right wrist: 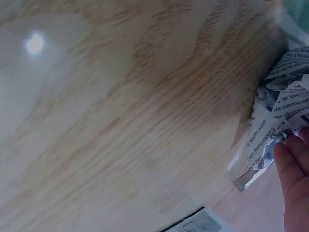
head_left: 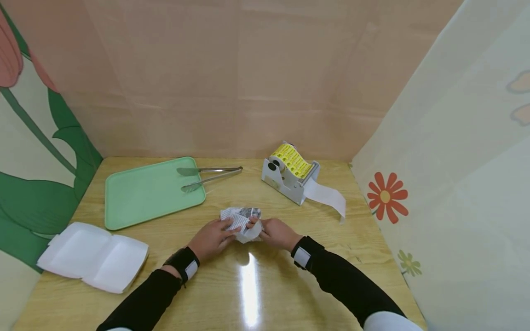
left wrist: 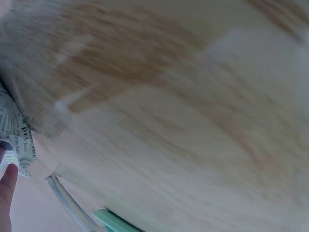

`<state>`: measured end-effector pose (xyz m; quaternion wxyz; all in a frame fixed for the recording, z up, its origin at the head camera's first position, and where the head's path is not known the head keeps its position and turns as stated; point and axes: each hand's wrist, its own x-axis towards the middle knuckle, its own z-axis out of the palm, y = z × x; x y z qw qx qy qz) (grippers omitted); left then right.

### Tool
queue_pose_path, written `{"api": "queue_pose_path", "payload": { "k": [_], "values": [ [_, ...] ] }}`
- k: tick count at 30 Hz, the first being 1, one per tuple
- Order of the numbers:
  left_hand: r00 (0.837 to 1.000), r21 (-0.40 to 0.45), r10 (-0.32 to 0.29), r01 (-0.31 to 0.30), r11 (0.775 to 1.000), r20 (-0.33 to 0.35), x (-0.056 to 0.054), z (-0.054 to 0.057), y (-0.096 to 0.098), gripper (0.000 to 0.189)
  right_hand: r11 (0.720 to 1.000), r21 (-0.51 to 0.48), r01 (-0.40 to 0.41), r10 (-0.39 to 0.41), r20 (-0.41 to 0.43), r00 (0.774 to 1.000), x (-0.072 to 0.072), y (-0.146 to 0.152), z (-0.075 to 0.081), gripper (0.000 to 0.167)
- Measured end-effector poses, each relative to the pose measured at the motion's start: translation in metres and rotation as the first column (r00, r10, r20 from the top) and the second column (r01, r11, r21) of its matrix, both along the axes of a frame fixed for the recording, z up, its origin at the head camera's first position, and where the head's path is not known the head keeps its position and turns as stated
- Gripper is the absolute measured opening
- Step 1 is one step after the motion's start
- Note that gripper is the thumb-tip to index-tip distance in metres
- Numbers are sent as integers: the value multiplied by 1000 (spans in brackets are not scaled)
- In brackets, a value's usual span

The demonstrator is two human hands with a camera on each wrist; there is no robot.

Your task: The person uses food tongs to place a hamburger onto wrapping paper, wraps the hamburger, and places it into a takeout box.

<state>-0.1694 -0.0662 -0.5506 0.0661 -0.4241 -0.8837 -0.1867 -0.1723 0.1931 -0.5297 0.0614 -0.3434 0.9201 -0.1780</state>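
Note:
A small bundle of newspaper-print wrapping paper (head_left: pixel 242 217) is between my two hands, over the middle of the table. My left hand (head_left: pixel 212 237) holds its left side, with fingers and thumb on the folded paper. On the right side, my right hand (head_left: pixel 280 233) pinches the paper near a raised white flap. Printed text shows on the paper (right wrist: pixel 277 108) in the right wrist view, with the right fingers (right wrist: pixel 292 164) against it. Only an edge of the paper (left wrist: pixel 14 130) and a left fingertip appear in the left wrist view. Whatever the paper encloses is hidden.
A green tray (head_left: pixel 145 193) lies at the back left, with metal tongs (head_left: pixel 219 172) across its right edge. At the left stands an open white foam box (head_left: pixel 95 257). A label dispenser (head_left: pixel 290 174) with a yellow sticker roll sits back right, its white strip trailing onto the wooden table (head_left: pixel 215 294).

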Motion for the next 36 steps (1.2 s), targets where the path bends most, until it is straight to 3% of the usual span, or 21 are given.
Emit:
{"api": "queue_pose_path", "payload": {
  "k": [8, 16, 21, 28, 36],
  "values": [
    [989, 27, 73, -77, 997, 132, -4, 1, 0, 42, 994, -39, 105, -107, -35, 994, -7, -4, 2, 26],
    [984, 98, 105, -120, 988, 142, -10, 4, 1, 33, 971, -142, 191, -189, 27, 982, -11, -6, 2, 18],
    [985, 115, 114, -129, 985, 129, -12, 1, 1, 12, 961, -160, 225, -213, 85, 973, -13, -8, 1, 24],
    [985, 163, 125, -143, 976, 115, -12, -1, 3, 19, 951, -160, 265, -256, 75, 964, -15, -14, 5, 22],
    [965, 162, 207, -233, 959, 163, -14, -4, 6, 14, 924, -184, 336, -324, 92, 942, -17, -18, 0, 25]
  ]
}}
